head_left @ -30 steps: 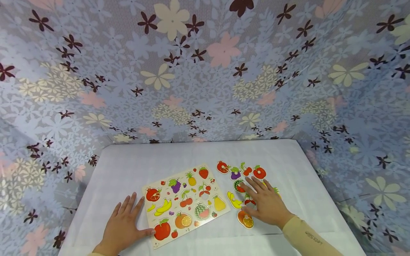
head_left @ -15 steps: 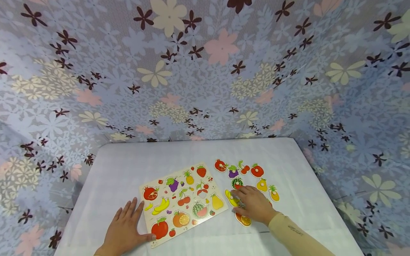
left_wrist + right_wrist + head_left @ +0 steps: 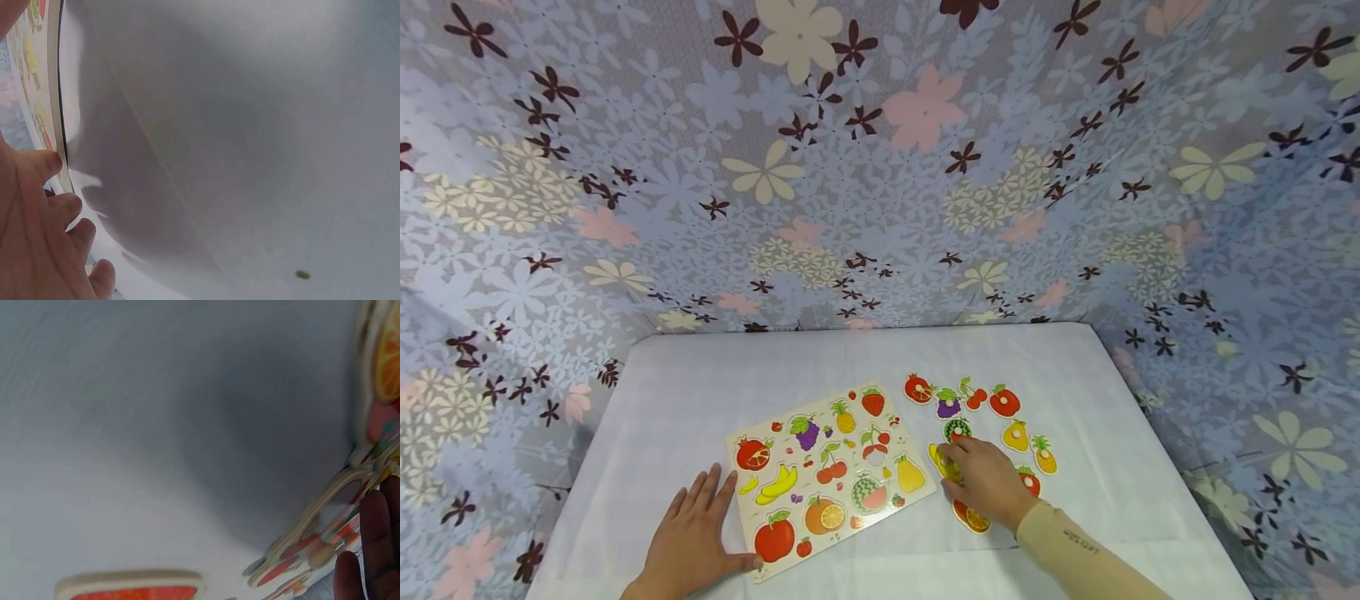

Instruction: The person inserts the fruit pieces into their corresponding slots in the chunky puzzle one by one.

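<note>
My left hand (image 3: pixel 688 529) lies spread beside a fruit puzzle board (image 3: pixel 801 467), thumb on its lower left corner and index fingertip by the left edge. In the left wrist view, fingers (image 3: pixel 72 203) show along the board's side. Over the loose pieces, my right hand (image 3: pixel 992 479) pinches a yellow banana puzzle piece (image 3: pixel 936 457), its knob hidden under the fingers. Just above those fingers lies the watermelon piece (image 3: pixel 957 428). An orange piece (image 3: pixel 976 520) peeks out below the hand, and the right wrist view shows it at the edge (image 3: pixel 389 369).
Knobbed pomegranate (image 3: pixel 917 388), grape (image 3: pixel 948 407), cherry (image 3: pixel 976 398), apple (image 3: pixel 1004 402), pear (image 3: pixel 1016 435), pineapple (image 3: pixel 1044 457) and strawberry (image 3: pixel 1030 482) pieces lie farther back and right. All rest on a white-covered table (image 3: pixel 760 358). Flowered cloth (image 3: pixel 880 167) hangs behind and around it.
My right hand has moved left and down from above the pieces to the banana piece, its fingers closing together there. Pear, pineapple and strawberry pieces are uncovered. The left hand stays by the board.
</note>
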